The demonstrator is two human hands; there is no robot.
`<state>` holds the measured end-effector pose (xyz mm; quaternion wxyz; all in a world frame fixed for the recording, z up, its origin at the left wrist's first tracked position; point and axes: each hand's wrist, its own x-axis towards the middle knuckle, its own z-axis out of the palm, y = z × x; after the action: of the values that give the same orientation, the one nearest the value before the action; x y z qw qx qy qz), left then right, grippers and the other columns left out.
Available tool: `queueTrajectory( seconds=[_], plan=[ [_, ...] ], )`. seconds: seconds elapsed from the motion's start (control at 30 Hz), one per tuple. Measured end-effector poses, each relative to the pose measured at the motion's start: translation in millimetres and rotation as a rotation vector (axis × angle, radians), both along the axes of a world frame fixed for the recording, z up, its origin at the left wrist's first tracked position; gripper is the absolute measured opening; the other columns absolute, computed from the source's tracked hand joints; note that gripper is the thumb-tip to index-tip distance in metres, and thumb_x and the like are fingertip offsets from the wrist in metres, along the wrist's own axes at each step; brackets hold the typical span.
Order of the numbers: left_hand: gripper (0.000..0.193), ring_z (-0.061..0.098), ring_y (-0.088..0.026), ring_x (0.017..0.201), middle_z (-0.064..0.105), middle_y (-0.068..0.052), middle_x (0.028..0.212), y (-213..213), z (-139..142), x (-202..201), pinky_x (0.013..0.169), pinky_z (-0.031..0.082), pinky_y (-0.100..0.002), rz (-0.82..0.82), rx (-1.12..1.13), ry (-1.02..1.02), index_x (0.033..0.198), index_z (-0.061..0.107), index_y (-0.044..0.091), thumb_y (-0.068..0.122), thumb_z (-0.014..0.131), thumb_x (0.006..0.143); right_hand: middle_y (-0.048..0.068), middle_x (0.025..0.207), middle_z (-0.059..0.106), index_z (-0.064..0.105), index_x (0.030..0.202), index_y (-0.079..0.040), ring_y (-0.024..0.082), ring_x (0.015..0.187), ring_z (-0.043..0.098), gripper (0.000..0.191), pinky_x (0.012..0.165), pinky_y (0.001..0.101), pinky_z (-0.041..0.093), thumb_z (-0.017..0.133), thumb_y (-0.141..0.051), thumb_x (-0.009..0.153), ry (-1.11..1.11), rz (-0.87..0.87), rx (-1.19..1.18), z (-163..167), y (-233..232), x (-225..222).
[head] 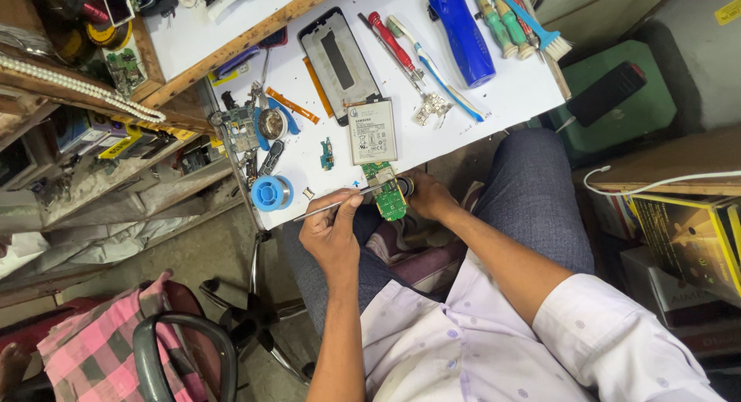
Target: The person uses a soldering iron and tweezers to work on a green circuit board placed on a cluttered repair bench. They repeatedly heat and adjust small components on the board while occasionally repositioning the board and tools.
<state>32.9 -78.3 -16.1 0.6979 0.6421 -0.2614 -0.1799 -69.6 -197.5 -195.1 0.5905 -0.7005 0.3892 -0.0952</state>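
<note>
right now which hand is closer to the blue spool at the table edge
Left. The left hand, holding tweezers, is just beside the blue spool; the right hand grips the green circuit board farther off, beyond the left.

Battery (372, 131) and solder spool (272, 193) crowd the board (388, 195).

left hand (330, 231) gripping tweezers (328, 206), right hand (429, 197) holding circuit board (388, 194)

Right hand (429, 195) fingers hidden behind green circuit board (387, 192).
</note>
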Motion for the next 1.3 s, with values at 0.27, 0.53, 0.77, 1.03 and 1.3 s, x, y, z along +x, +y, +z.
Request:
queueTrajectory(
  seconds=[0.27,0.53,0.77,1.03,1.3],
  plan=[
    [0.015,0.074,-0.017,0.096,0.076,-0.015,0.102,-0.5,0.8,-0.1,0.089,0.060,-0.027,-0.007,0.013,-0.010,0.101,0.068,-0.003,-0.007,0.077,0.090,0.016,0.124,0.071,0.066,0.129,-0.014,0.032,0.117,0.068,0.050,0.098,0.0384,0.053,0.073,-0.009,0.079,0.018,-0.011,0.003,4.2,-0.7,0.0],
    [0.015,0.074,-0.017,0.095,0.076,-0.015,0.101,0.0,-0.8,1.2,0.089,0.059,-0.027,-0.007,0.008,-0.022,0.101,0.068,-0.003,-0.008,0.077,0.090,0.015,0.122,0.073,0.065,0.129,-0.014,0.030,0.116,0.069,0.052,0.097,0.0367,0.054,0.073,-0.008,0.078,-0.002,-0.005,0.033,1.6,-1.0,-0.5],
    [0.015,0.074,-0.017,0.095,0.076,-0.015,0.101,0.5,-1.5,1.1,0.089,0.060,-0.027,-0.012,0.001,-0.003,0.101,0.068,-0.003,-0.009,0.077,0.090,0.015,0.123,0.073,0.066,0.130,-0.013,0.029,0.116,0.069,0.053,0.097,0.0364,0.054,0.072,-0.005,0.078,-0.004,-0.003,0.028,-1.5,-0.6,-1.8],
    [0.015,0.074,-0.017,0.094,0.076,-0.015,0.101,0.0,-1.8,1.5,0.087,0.060,-0.027,-0.010,0.007,-0.015,0.101,0.068,-0.002,-0.008,0.077,0.090,0.014,0.121,0.074,0.065,0.131,-0.014,0.028,0.113,0.071,0.055,0.096,0.0360,0.055,0.072,-0.005,0.078,0.067,0.000,0.099,3.8,-2.4,-1.9],
    [0.015,0.074,-0.017,0.095,0.076,-0.016,0.101,1.0,-2.6,1.4,0.088,0.059,-0.027,-0.007,0.007,-0.008,0.102,0.068,-0.003,-0.008,0.077,0.091,0.015,0.119,0.074,0.064,0.130,-0.014,0.028,0.112,0.071,0.056,0.094,0.0369,0.055,0.075,-0.005,0.076,0.052,-0.007,0.104,-2.3,-1.2,-2.3]
  ],
)
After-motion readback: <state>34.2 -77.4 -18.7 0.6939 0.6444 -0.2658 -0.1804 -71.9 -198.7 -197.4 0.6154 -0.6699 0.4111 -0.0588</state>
